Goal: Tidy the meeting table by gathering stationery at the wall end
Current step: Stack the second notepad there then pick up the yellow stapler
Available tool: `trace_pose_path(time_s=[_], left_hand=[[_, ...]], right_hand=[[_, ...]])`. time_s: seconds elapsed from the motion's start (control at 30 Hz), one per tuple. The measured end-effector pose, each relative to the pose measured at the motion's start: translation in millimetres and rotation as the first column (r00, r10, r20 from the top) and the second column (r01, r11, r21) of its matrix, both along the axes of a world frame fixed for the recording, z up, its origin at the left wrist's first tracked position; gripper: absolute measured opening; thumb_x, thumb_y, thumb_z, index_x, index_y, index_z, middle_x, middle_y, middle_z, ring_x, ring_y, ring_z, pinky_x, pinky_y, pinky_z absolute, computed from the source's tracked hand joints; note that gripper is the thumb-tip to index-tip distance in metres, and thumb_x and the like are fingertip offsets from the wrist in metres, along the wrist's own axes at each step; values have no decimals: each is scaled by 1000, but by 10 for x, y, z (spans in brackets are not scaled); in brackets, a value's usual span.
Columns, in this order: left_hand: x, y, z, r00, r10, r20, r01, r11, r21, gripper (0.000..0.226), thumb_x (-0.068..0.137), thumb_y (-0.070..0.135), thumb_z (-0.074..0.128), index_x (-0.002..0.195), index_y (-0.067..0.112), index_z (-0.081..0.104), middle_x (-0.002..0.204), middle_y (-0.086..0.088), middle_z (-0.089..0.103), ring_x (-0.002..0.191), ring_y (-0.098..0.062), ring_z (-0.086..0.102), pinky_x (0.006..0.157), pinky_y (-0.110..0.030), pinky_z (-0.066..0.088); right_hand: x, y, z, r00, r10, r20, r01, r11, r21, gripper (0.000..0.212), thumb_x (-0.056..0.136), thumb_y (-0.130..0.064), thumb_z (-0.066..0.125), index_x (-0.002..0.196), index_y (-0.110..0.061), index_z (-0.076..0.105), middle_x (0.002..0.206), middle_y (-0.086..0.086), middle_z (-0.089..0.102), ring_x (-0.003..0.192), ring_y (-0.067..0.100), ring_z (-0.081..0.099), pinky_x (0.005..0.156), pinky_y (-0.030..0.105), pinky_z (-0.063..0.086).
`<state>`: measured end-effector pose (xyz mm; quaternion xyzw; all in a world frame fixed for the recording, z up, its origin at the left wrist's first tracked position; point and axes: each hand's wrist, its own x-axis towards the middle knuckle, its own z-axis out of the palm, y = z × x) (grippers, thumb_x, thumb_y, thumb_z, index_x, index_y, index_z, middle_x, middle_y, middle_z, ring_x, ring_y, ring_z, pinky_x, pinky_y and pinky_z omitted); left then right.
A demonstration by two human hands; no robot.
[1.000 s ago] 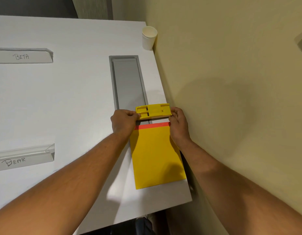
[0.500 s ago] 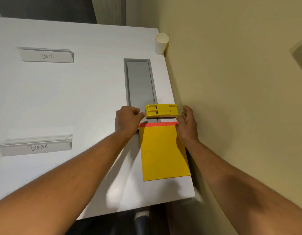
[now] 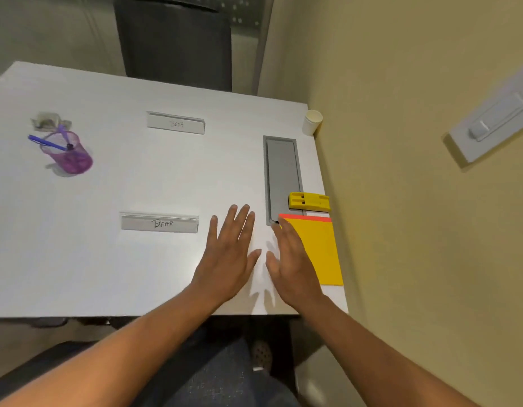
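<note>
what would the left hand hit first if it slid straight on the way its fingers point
The left hand points up the table and slightly right. Bare table lies ahead, between the BETA sign and the grey panel. The way looks free to the far edge, though depth is unclear.

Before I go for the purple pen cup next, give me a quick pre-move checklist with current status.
1. Left hand free: ok, open and flat, holds nothing.
2. Right hand free: ok, open, its fingers overlap the yellow pad in view; contact cannot tell.
3. Yellow stapler parked at the wall end: ok, beyond the pad's red edge.
4. Purple pen cup upright: ok, at the far left with a blue pen in it.
5. Path to the cup: ok for the table between, with the name plates BEAR and BETA to each side.
6. Crumpled item behind the cup: cannot tell what it is.
</note>
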<state>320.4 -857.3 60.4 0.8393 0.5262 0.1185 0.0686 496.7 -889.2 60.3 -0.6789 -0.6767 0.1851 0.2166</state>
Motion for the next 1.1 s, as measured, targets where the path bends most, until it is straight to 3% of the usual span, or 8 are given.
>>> trace_pose_path(time_s=[0.13,0.27,0.47,0.63,0.87,1.1], left_hand=[[-361,-472,335,997,70,-25,-68,994,80,73,107,50,28,166,7,18,176,-14,10,163,-33,6,127,-63,20],[-600,-871,657,987,158,-39,-150,977,151,75,109,52,27,166,6,14,176,-13,7,163,-32,2,128,-63,17],[-830,-1490,1002,934,347,-84,-317,915,252,78,108,51,33,166,4,10,176,-15,3,163,-34,0,126,-67,17],[-945,-2181,1162,853,512,-104,-460,830,315,80,107,50,34,165,1,12,176,-18,5,163,-36,1,126,-69,13],[-1330,-3077,1324,741,664,-101,-614,730,301,82,105,52,36,166,2,11,176,-18,2,163,-36,-3,125,-71,15],[-1896,-3807,1318,652,757,-35,-719,633,287,82,104,55,33,166,5,11,176,-14,1,163,-32,-6,127,-68,8]], right_hand=[[-312,-321,262,988,100,115,-107,993,53,61,108,-38,47,164,-24,27,176,-4,15,163,13,5,132,40,15],[-574,-519,562,972,184,144,-202,972,123,64,110,-41,42,167,-21,20,177,-3,5,163,11,-6,133,38,3],[-716,-759,844,919,343,192,-381,897,222,70,110,-47,38,168,-19,11,177,-2,-5,162,13,-12,133,45,5],[-857,-1139,987,893,418,166,-449,850,276,72,110,-52,34,168,-17,8,177,1,-5,163,17,-11,133,42,-2],[-1356,-1749,1251,800,575,170,-598,743,300,74,109,-53,33,168,-18,6,177,1,-8,162,17,-15,131,37,-9],[-2094,-2366,1397,718,667,196,-693,662,286,78,107,-61,25,168,-17,6,177,1,-9,161,17,-20,132,46,-4]])
